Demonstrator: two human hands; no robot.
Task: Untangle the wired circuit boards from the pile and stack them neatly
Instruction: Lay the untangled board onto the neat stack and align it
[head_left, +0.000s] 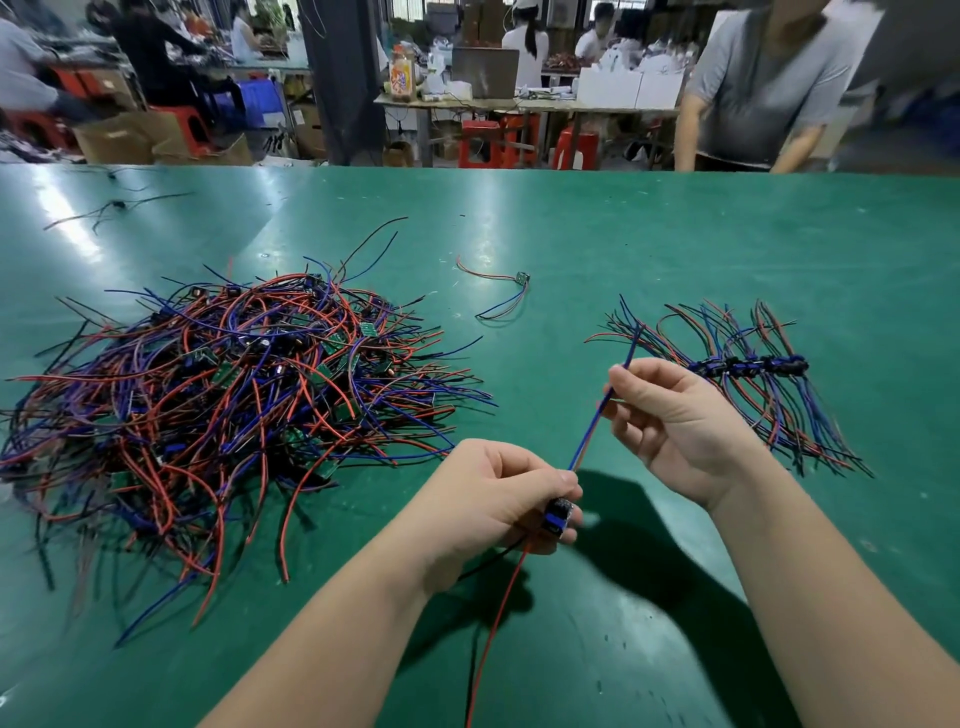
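Note:
A big tangled pile of wired circuit boards (223, 410), with red, blue and black leads, lies on the left of the green table (597, 249). A neat row of stacked boards (748, 366) with fanned-out wires lies at the right. My left hand (498, 499) grips one small circuit board (558, 517) above the table's near middle; its red and black leads hang down towards me. My right hand (670, 415) pinches that board's blue and red wire pair (597, 421), stretched straight up from the board.
One single wired board (521, 279) lies apart in the table's middle. Loose black wires (111, 208) lie at the far left. A person in a grey shirt (769, 83) stands at the far right edge. Stools, boxes and seated workers fill the background.

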